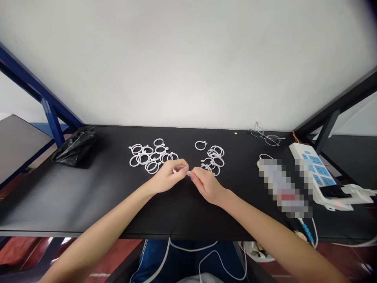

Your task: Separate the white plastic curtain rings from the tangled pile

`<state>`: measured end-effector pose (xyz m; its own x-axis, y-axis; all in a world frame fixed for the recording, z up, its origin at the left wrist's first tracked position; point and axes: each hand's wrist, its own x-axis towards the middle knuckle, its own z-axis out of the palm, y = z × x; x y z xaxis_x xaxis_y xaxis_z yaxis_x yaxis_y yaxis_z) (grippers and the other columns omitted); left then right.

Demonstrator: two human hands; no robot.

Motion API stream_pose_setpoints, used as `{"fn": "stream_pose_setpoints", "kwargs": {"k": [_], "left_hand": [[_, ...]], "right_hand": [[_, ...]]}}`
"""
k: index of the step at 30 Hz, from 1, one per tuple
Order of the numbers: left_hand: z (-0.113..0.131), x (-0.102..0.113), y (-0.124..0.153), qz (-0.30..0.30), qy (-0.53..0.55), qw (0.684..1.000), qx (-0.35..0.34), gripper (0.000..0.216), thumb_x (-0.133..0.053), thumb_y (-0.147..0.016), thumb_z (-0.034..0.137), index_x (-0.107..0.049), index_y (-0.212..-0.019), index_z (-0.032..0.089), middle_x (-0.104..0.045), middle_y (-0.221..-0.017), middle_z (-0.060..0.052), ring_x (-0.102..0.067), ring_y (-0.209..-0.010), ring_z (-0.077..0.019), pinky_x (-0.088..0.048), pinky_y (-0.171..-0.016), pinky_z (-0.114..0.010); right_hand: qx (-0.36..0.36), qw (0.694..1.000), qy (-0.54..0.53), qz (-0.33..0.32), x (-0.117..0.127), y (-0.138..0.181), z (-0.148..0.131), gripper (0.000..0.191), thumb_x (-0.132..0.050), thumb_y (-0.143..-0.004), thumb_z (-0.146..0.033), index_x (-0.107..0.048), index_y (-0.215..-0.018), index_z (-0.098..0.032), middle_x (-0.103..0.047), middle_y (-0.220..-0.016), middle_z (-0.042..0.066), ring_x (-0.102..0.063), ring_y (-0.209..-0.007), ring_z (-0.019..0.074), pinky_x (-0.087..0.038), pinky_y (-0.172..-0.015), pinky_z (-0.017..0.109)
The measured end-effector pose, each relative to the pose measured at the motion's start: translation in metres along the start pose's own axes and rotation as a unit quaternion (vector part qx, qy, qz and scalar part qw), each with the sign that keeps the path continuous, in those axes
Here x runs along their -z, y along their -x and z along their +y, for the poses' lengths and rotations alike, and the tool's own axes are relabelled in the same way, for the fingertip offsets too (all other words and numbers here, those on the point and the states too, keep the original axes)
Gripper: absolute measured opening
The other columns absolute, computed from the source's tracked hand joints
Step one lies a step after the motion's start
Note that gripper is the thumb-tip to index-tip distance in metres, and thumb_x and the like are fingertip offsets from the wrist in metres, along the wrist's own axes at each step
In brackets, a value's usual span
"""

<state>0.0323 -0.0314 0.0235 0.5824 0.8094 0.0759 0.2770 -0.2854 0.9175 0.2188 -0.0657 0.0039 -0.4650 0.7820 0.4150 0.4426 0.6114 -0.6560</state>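
A white curtain ring (175, 169) is pinched in the fingers of my left hand (169, 175), over the front middle of the black table. My right hand (207, 184) is closed at the ring's right end, thumb and fingertips on its small tab, which they mostly hide. Just beyond my left hand lies a loose pile of several white curtain rings (155, 156), each with a small knob or eyelet. Behind my right hand is a smaller group of the same rings (218, 157). One single ring (200, 149) lies apart, behind that group.
A black plastic bag (76, 147) sits at the left. Eyeglasses (272, 140) lie at the back right. Nearer are a blurred-out phone-like object (282, 188) with a cable and a white power strip (316, 169) with a plugged-in charger. White cables hang over my lap.
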Motion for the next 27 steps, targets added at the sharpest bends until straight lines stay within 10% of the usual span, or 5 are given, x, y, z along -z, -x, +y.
{"fn": "stream_pose_setpoints", "kwargs": {"k": [14,19,27], "left_hand": [[0.004,0.005,0.000,0.041,-0.039,0.998,0.002,0.026,-0.045,-0.093,0.036,-0.055,-0.078,0.016,-0.044,-0.063,0.004,-0.037,-0.057,-0.0089,-0.029,-0.052,-0.021],[0.000,0.012,-0.003,0.139,-0.117,0.983,-0.005,0.035,-0.039,-0.097,0.042,-0.061,-0.084,0.017,-0.054,-0.066,0.001,-0.049,-0.062,-0.0123,-0.038,-0.057,-0.023],[-0.018,0.009,-0.008,0.135,-0.376,0.907,-0.131,0.023,-0.054,-0.092,0.036,-0.063,-0.084,0.017,-0.063,-0.077,-0.004,-0.054,-0.074,-0.0176,-0.043,-0.075,-0.033]], "right_hand": [[0.026,0.999,0.027,0.030,0.010,-0.006,-0.002,0.029,-0.037,-0.100,-0.026,-0.043,-0.072,-0.022,-0.048,-0.063,-0.001,-0.047,-0.059,0.0139,-0.041,-0.061,0.028],[0.002,0.990,0.096,0.106,0.024,-0.012,0.011,0.014,-0.049,-0.096,-0.030,-0.057,-0.090,-0.021,-0.063,-0.111,0.010,-0.058,-0.107,0.0234,-0.045,-0.094,0.040],[-0.142,0.964,0.224,-0.009,0.034,-0.013,0.041,0.036,-0.049,-0.096,-0.037,-0.058,-0.123,-0.016,-0.044,-0.147,0.017,-0.034,-0.140,0.0328,-0.030,-0.111,0.054]]}}
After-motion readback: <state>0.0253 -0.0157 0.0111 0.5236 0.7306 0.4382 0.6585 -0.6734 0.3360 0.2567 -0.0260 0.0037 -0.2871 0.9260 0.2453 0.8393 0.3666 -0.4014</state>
